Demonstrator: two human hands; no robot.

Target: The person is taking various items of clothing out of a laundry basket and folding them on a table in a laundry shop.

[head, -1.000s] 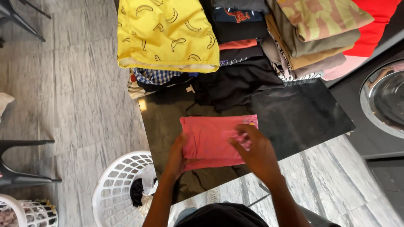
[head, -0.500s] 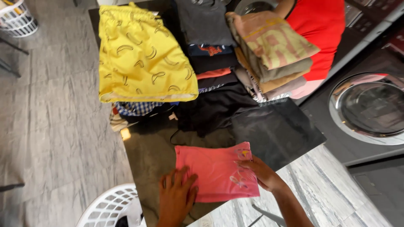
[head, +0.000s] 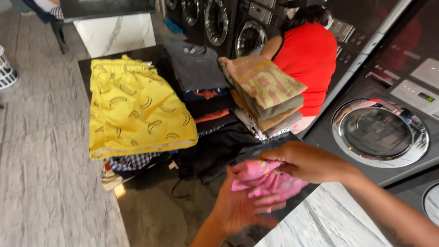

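A laundry room: grey marbled floor [head: 41, 151] fills the left of the frame, and a row of front-loading washing machines runs along the upper and right edges, the nearest washer door [head: 380, 131] a round chrome ring at right centre. A dark folding table [head: 155, 215] runs from the upper middle down to the bottom centre, its near end meeting a white marbled counter [head: 329, 219] at lower right.

On the table, the largest piece is a pair of yellow shorts with a banana print [head: 135, 107], spread flat atop a stack at left centre. Right of it stands a pile topped by a grey shirt [head: 194, 66], then a leaning stack of folded tan and olive clothes [head: 267, 91]. Behind that stack, a person in a red top [head: 308, 64] bends toward the machines in the upper right.

In the lower centre, both hands grip 1 pink garment [head: 265, 183], bunched between them above the table's near end. The left hand [head: 238, 208] closes on it from below, fingers curled into the cloth, blurred. The right hand [head: 306, 160] pinches its upper edge from above.

A white laundry basket [head: 5, 68] shows at the far left edge.
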